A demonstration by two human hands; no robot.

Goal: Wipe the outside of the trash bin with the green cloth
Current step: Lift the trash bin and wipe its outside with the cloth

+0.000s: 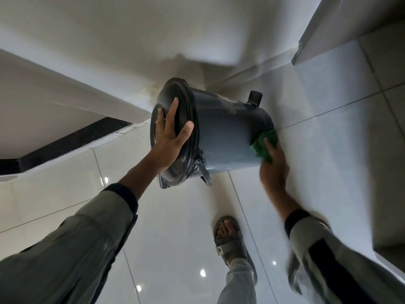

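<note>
A grey round trash bin (225, 132) is tipped over toward me in a corner of the room, with its dark lid (186, 106) facing me. My left hand (171, 137) lies flat on the lid, fingers spread, and holds the bin tilted. My right hand (274, 165) presses a green cloth (264, 143) against the bin's lower side near its base. A black foot pedal (254, 98) sticks out at the bin's bottom edge. The bin's far side is hidden.
Glossy white floor tiles (175, 238) spread below the bin. My foot in a grey sandal (228, 238) stands just behind it. White walls (109, 40) meet behind the bin. A dark stair edge (72, 141) runs at the left, and a wall edge (328, 29) at the upper right.
</note>
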